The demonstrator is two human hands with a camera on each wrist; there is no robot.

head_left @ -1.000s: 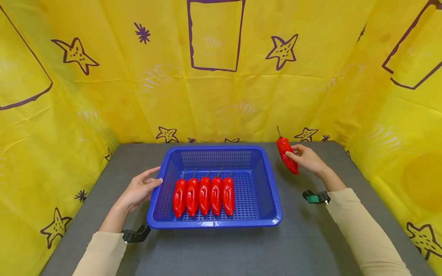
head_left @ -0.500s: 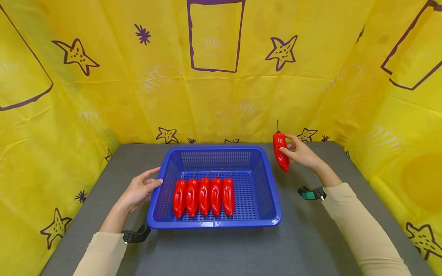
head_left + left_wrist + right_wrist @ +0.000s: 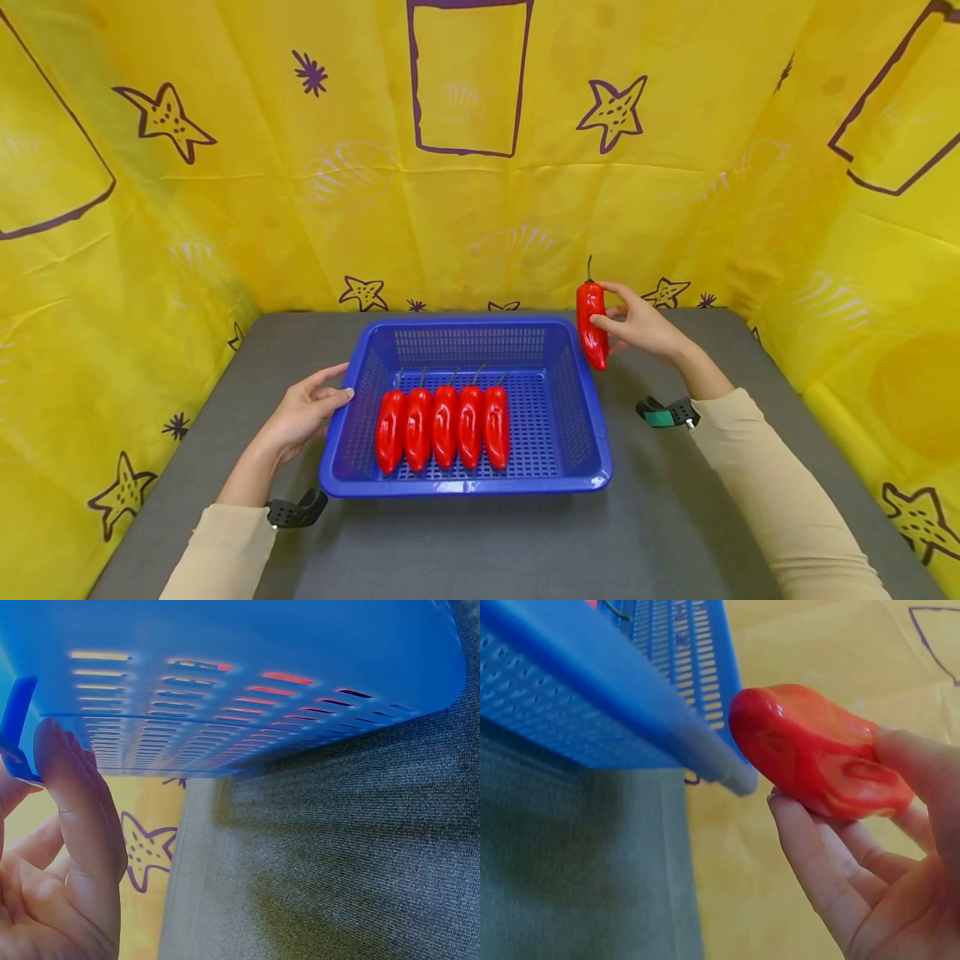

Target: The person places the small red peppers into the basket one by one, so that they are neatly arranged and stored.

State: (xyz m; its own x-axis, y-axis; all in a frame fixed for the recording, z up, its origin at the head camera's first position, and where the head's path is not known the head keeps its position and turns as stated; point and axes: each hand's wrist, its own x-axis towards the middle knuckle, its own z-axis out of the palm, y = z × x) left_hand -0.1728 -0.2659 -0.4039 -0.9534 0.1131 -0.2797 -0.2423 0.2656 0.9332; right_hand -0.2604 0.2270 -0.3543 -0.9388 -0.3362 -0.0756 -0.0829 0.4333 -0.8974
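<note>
My left hand [image 3: 300, 414] grips the left rim of a blue plastic basket [image 3: 465, 486], thumb on top. In the left wrist view its fingers [image 3: 79, 802] curl at the rim, beside the slotted wall. A row of several glossy red chili peppers [image 3: 446, 427] lies side by side on the basket floor, stems toward the back. Another red chili pepper [image 3: 592, 325] is pinched between thumb and fingers of my right hand [image 3: 641, 323]. It hangs just beyond the basket's back right corner, stem up and tip down. In the right wrist view the held pepper's rounded end [image 3: 757, 724] overlaps the basket.
A dark grey tabletop [image 3: 480, 550] lies under the basket. Yellow cloth walls [image 3: 480, 217] with starfish drawings rise at the back and on both sides. Black straps [image 3: 297, 508] show at the wrists.
My right hand has moved left and slightly up with its pepper, from right of the basket to its back right corner. The pepper has turned more upright. The left hand and basket stay put.
</note>
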